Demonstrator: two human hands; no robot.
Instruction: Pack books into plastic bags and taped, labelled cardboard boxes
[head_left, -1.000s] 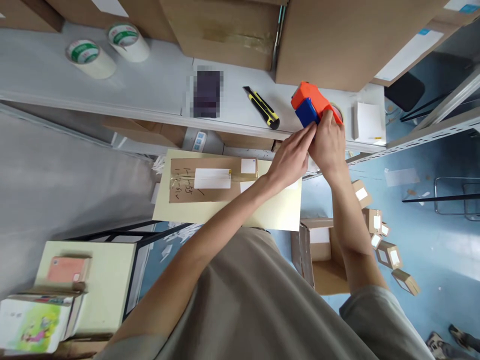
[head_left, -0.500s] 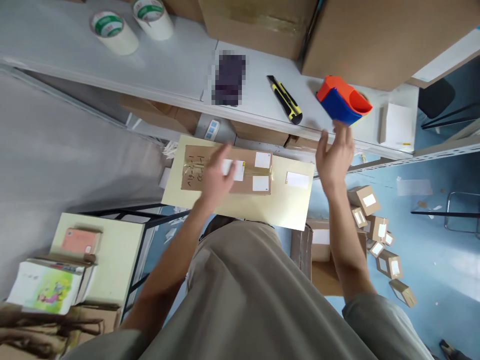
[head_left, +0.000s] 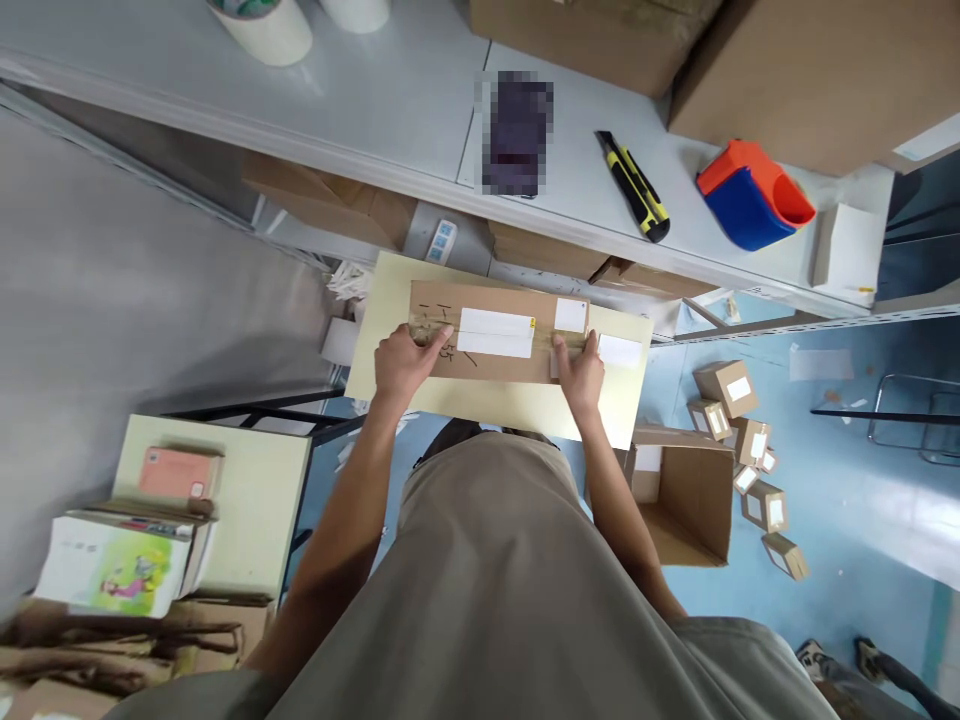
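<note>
A long cardboard box [head_left: 510, 371] lies on the pale yellow board [head_left: 480, 402] in front of me, with white labels, clear tape and black handwriting on top. My left hand [head_left: 405, 362] grips its left end, thumb on the top face. At the right end my right hand [head_left: 581, 372] holds the box, thumb on top and covering part of a label. Just right of the box, a white label [head_left: 619, 350] lies on the board.
On the grey shelf stand tape rolls [head_left: 271, 32], a utility knife [head_left: 634, 186], an orange-and-blue tape dispenser [head_left: 754, 195] and a paper stack [head_left: 849, 250]. An opened carton [head_left: 694, 500] sits low right, with several small boxes [head_left: 765, 505] on the floor. Books [head_left: 120, 565] are stacked at left.
My right hand has come down from beside the tape dispenser to the box's right end. My left hand has moved to its left end. The view has shifted.
</note>
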